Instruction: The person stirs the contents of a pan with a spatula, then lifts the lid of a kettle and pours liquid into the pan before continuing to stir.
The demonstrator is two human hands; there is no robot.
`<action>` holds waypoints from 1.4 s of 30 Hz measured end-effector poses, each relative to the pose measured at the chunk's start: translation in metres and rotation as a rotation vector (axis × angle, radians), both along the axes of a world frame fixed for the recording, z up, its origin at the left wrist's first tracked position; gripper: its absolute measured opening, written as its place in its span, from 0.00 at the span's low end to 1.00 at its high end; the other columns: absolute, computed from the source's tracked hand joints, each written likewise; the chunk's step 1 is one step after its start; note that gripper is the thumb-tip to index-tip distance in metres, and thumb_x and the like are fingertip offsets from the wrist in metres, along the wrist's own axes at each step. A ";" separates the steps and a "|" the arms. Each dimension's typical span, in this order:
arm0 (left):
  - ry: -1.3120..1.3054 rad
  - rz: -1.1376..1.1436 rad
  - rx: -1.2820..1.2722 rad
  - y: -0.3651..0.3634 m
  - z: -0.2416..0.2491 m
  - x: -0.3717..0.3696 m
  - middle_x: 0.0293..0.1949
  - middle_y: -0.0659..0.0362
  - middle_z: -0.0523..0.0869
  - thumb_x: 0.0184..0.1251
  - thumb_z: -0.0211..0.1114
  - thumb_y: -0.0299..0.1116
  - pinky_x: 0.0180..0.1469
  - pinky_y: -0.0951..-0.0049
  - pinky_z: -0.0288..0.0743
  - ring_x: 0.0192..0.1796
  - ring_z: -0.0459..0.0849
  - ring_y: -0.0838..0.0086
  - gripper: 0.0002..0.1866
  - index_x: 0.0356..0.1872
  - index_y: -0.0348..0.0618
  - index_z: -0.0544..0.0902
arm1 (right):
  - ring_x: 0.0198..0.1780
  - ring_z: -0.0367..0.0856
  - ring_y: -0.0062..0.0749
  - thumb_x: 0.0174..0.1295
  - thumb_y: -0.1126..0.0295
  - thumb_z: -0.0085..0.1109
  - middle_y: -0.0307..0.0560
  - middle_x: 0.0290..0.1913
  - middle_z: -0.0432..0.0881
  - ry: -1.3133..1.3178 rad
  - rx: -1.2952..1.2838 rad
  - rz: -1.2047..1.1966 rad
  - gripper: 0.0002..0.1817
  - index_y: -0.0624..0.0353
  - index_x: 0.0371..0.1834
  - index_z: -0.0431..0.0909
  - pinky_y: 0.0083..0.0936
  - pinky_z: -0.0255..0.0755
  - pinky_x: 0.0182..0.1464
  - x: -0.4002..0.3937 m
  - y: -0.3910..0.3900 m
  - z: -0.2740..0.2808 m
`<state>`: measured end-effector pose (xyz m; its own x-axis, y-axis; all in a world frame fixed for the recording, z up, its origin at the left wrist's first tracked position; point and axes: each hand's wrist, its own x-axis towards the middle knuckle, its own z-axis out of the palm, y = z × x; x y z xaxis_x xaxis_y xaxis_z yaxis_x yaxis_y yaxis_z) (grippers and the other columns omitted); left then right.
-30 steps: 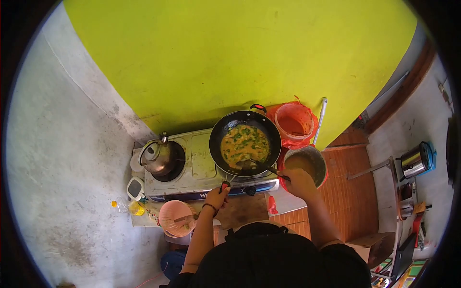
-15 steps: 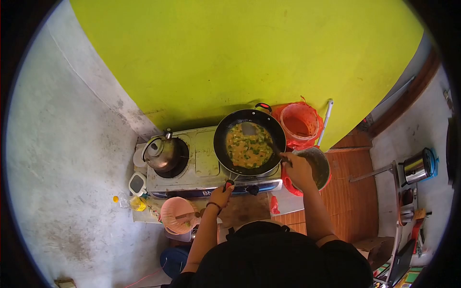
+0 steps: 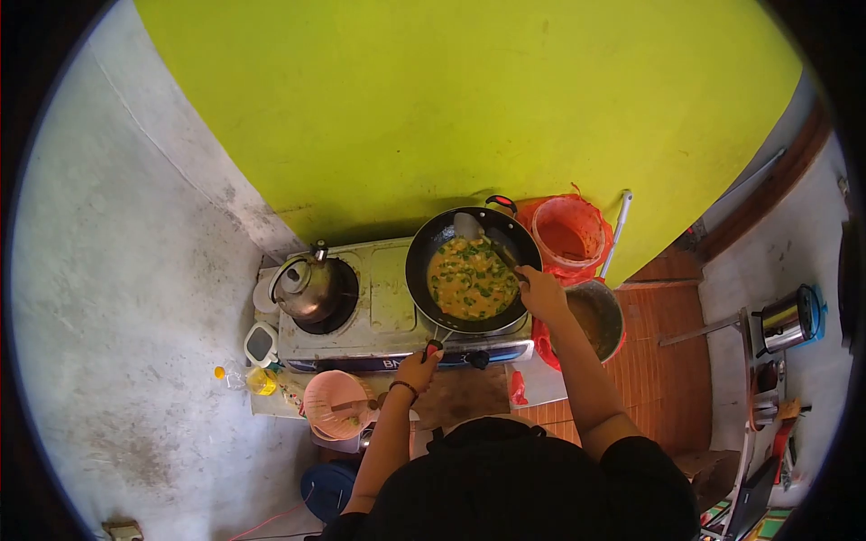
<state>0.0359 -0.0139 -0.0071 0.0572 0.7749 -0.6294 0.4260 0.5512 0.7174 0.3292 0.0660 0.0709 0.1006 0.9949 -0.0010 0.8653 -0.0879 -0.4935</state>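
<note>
A dark wok [image 3: 418, 270] stands on the right side of the stove [image 3: 388, 298], holding an orange-yellow mixture [image 3: 474, 281] with green pieces. My left hand [image 3: 420, 367] is closed round the wok's black and red handle [image 3: 434, 346] at its near side. Over the right rim, my right hand [image 3: 544, 296] grips a spatula [image 3: 468, 225]; its grey blade is at the far inner wall of the wok, by the upper edge of the food. My fingers hide the end of the spatula's handle.
A metal kettle [image 3: 308, 290] sits on the left burner. Right of the wok are a red-stained tub [image 3: 567, 231] in red plastic and a metal pot [image 3: 611, 317]. A pink basket [image 3: 332, 402] and an oil bottle [image 3: 262, 381] stand at front left.
My right hand has moved slightly up and left, and the spatula blade has shifted from within the food to the wok's far side. My left hand still holds the handle.
</note>
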 end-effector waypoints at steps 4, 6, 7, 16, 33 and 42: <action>0.045 -0.024 0.039 0.000 0.002 0.001 0.20 0.59 0.78 0.64 0.61 0.58 0.22 0.72 0.71 0.19 0.77 0.73 0.26 0.33 0.39 0.79 | 0.50 0.82 0.52 0.61 0.66 0.57 0.54 0.45 0.84 0.015 0.022 0.017 0.18 0.48 0.56 0.78 0.44 0.74 0.53 0.001 -0.006 0.011; 0.057 -0.026 0.047 -0.002 0.000 0.000 0.20 0.58 0.78 0.64 0.61 0.59 0.22 0.72 0.71 0.19 0.77 0.73 0.27 0.33 0.39 0.79 | 0.47 0.83 0.52 0.61 0.67 0.57 0.56 0.42 0.84 -0.038 0.085 -0.014 0.17 0.48 0.55 0.78 0.45 0.75 0.49 0.007 -0.011 0.018; 0.065 -0.024 0.044 -0.002 -0.002 0.000 0.20 0.58 0.78 0.64 0.61 0.59 0.22 0.72 0.71 0.19 0.77 0.72 0.27 0.33 0.39 0.79 | 0.45 0.83 0.53 0.60 0.67 0.56 0.57 0.41 0.84 -0.064 0.120 -0.031 0.17 0.48 0.54 0.78 0.46 0.76 0.48 0.008 -0.012 0.020; 0.068 -0.071 0.029 0.002 0.002 -0.001 0.20 0.58 0.79 0.65 0.59 0.59 0.23 0.70 0.72 0.19 0.78 0.71 0.28 0.33 0.38 0.79 | 0.45 0.83 0.52 0.61 0.67 0.55 0.58 0.41 0.84 -0.050 0.073 -0.022 0.18 0.47 0.55 0.78 0.47 0.76 0.48 0.005 -0.001 0.001; 0.050 -0.046 0.026 0.001 0.006 0.000 0.20 0.59 0.79 0.64 0.61 0.58 0.22 0.72 0.71 0.19 0.77 0.73 0.27 0.31 0.39 0.79 | 0.48 0.83 0.50 0.58 0.70 0.58 0.55 0.45 0.84 0.267 0.069 0.137 0.17 0.55 0.51 0.81 0.40 0.75 0.52 0.005 0.008 -0.029; 0.074 -0.076 0.034 0.004 0.001 -0.002 0.20 0.59 0.78 0.64 0.62 0.58 0.22 0.71 0.71 0.19 0.77 0.73 0.27 0.32 0.38 0.79 | 0.48 0.83 0.50 0.56 0.70 0.59 0.56 0.44 0.84 0.189 0.094 0.012 0.17 0.55 0.51 0.81 0.37 0.75 0.51 -0.013 0.005 -0.006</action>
